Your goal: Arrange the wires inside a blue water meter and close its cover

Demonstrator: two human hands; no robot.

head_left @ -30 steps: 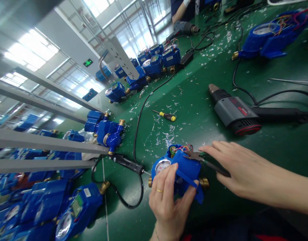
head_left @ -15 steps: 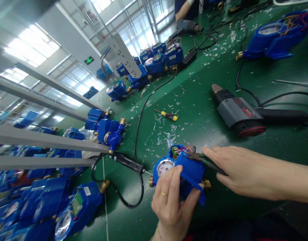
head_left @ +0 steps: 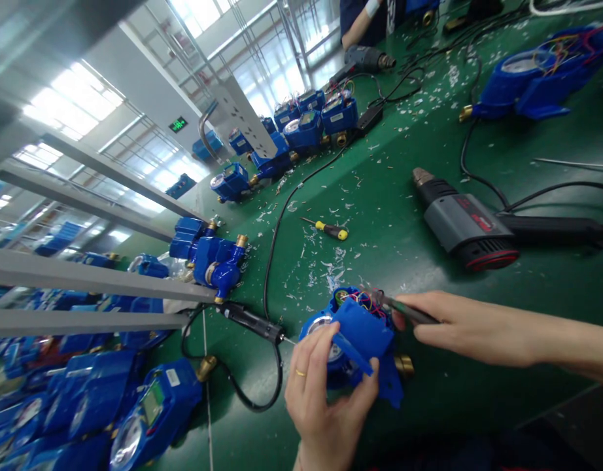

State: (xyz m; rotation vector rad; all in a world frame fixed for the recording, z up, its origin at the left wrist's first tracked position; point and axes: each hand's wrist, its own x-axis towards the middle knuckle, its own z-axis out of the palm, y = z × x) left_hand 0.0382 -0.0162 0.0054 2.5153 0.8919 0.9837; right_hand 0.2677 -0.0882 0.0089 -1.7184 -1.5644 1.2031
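So, a blue water meter (head_left: 363, 337) sits in the left hand (head_left: 326, 399), just above the green bench (head_left: 443, 399) and close in front of the body. Left fingers curl around its near side, thumb on the blue cover, a firm closed grip. The dial (head_left: 322, 326) shows by the fingers; a brass fitting (head_left: 404, 366) sticks out past them.

Right hand (head_left: 471, 327) comes in from the right, fingers folded around the handles of small pliers (head_left: 412, 309). The tips reach into a bunch of coloured wires (head_left: 365, 304) at the meter's top edge; whether they pinch a wire, I cannot tell.

Nearby: a soldering iron (head_left: 250, 320) lying left of the meter, a yellow-handled screwdriver (head_left: 331, 229) beyond it, a power drill (head_left: 463, 222) to the right. Plastic shavings (head_left: 331, 275) litter the bench. More meters (head_left: 306, 129) stand in a row further off, near a co-worker's arm (head_left: 358, 26).
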